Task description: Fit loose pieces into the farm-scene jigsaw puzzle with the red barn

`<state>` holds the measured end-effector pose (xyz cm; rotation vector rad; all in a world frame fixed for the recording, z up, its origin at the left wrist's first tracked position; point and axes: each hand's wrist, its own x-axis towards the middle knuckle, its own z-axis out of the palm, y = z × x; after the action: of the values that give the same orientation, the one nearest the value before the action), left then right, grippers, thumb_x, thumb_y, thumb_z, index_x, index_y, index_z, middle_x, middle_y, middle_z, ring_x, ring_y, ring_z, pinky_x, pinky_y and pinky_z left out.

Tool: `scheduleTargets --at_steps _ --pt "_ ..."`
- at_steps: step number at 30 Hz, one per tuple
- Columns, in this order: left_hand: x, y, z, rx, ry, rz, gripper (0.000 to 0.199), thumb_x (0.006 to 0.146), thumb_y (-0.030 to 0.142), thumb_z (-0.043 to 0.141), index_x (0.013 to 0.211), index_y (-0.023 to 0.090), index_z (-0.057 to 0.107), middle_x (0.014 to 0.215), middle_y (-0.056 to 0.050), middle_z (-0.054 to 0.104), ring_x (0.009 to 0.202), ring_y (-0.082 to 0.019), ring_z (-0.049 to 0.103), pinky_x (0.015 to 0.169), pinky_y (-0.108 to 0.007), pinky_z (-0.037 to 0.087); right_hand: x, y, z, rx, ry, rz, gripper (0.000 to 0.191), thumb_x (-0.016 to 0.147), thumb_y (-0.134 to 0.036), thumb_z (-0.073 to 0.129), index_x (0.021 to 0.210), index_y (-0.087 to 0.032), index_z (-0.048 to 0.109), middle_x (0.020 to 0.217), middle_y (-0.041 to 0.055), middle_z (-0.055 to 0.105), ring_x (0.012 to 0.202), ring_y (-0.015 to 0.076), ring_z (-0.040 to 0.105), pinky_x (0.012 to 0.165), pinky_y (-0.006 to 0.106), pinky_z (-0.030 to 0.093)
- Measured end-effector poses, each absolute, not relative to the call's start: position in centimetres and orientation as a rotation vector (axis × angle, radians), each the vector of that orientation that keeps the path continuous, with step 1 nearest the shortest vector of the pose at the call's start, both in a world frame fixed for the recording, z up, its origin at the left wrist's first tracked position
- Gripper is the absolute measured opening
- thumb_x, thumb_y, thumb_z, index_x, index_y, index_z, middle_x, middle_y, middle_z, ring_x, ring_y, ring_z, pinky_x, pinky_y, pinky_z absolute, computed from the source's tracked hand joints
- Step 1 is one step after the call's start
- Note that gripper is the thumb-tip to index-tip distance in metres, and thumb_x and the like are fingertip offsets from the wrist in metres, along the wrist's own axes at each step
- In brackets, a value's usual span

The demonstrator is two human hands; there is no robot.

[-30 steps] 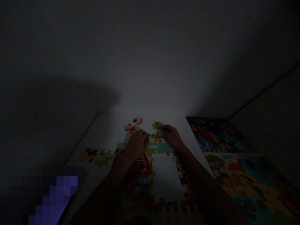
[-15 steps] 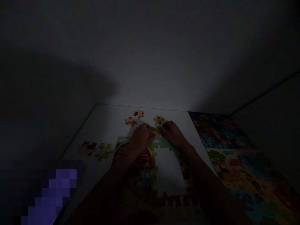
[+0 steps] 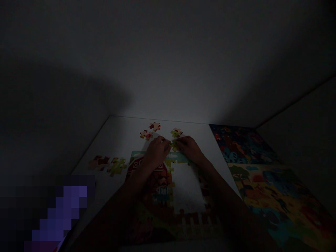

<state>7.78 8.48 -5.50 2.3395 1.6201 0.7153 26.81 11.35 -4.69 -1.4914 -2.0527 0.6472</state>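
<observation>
Above the top edge of a partly assembled jigsaw puzzle (image 3: 162, 190), both hands meet at a small green puzzle piece (image 3: 173, 145). My left hand (image 3: 158, 149) pinches its left side with closed fingers. From the right, my right hand (image 3: 189, 147) grips the same piece between thumb and fingers. The puzzle shows a red barn and a figure, with a white gap right of its middle. Just beyond my hands lies a green and pink puzzle piece (image 3: 176, 132). My forearms cover parts of the puzzle, and the dim light hides detail.
Loose pieces lie at the back: a pink and red one (image 3: 154, 126) and another (image 3: 146, 134). Left of the puzzle are a dark red piece (image 3: 99, 163) and a green piece (image 3: 117, 166). Colourful picture sheets (image 3: 265, 189) cover the table's right side. Walls stand behind and beside.
My right hand has shifted slightly left, closing in on my left hand around the green piece. The whole view has tilted a little; the other pieces stay where they were.
</observation>
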Motion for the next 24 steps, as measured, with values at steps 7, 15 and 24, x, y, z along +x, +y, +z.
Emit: scheduleTargets --at_steps 7,15,24 --pt "7.6 8.7 -5.8 2.336 1.609 0.714 0.023 0.093 0.025 0.058 0.113 0.019 0.068 0.111 -0.008 0.060 0.106 -0.023 0.058 0.099 -0.040 0.047 27.4 11.6 -5.0 -1.462 -1.916 0.866 0.038 0.077 -0.020 0.056 0.111 -0.018 0.072 0.112 0.0090 0.070 0.102 0.0234 0.064 0.095 0.038 0.048" --pt "7.6 8.5 -5.6 2.371 1.612 0.683 0.024 0.093 0.025 0.057 0.115 0.021 0.067 0.112 -0.008 0.059 0.107 -0.023 0.057 0.098 -0.040 0.047 28.6 12.0 -5.9 -1.470 -1.726 0.718 0.029 0.074 -0.016 0.050 0.094 -0.020 0.071 0.100 0.0056 0.069 0.094 0.0190 0.064 0.091 0.035 0.049" --pt "7.9 8.0 -5.2 2.258 1.710 0.749 0.027 0.093 0.015 0.049 0.113 0.019 0.067 0.110 -0.008 0.061 0.104 -0.023 0.058 0.098 -0.039 0.048 28.2 11.9 -6.1 -1.423 -1.849 0.627 0.026 0.075 -0.017 0.050 0.090 -0.019 0.070 0.096 0.0065 0.066 0.093 0.0206 0.062 0.092 0.037 0.048"
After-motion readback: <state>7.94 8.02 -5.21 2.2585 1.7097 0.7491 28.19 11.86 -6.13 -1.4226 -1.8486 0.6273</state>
